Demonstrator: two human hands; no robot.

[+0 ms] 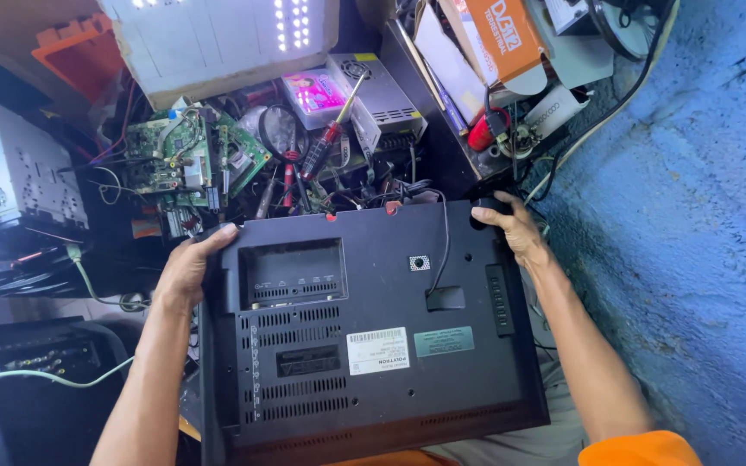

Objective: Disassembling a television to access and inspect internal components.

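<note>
Gripping black monitor back with left hand, right hand

Beyond the monitor, circuit boards, a screwdriver and tangled wires crowd the worktop, leaving little passage. The blue wall closes the right side. Black equipment blocks the left.

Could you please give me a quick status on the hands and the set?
Left hand and right hand grip the black television's back cover corners. Circuit boards cluttered beyond.
</note>
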